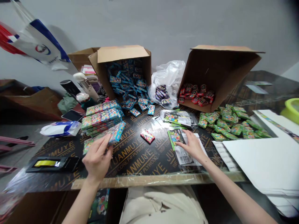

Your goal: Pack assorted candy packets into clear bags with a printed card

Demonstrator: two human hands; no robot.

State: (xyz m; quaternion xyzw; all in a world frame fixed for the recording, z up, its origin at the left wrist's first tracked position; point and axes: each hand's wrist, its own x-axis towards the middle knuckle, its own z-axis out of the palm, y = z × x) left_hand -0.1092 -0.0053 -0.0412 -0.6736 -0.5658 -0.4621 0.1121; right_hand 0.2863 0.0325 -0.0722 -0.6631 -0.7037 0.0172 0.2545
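Observation:
My left hand (pixel 98 157) is closed on a colourful bundle of small packs (pixel 118 132), its blue-printed end angled up to the right. Just behind it stands a stack of similar multi-coloured bundles (pixel 102 116). My right hand (pixel 192 144) lies with thumb and fingers apart on a flat, printed plastic bag (pixel 184 157) with a green edge. More printed bags (pixel 177 118) are piled behind that hand. Between my hands a single red-pink pack (pixel 147 136) lies on the dark tabletop (pixel 137 158).
At the back, one carton (pixel 121 54) holds blue packs and another (pixel 221 68) holds red ones. Between them sits a clear bag (pixel 165 81) of purple packs. Green packs (pixel 231 121) and white card sheets (pixel 263 155) lie right. A tape dispenser (pixel 53 164) is at left.

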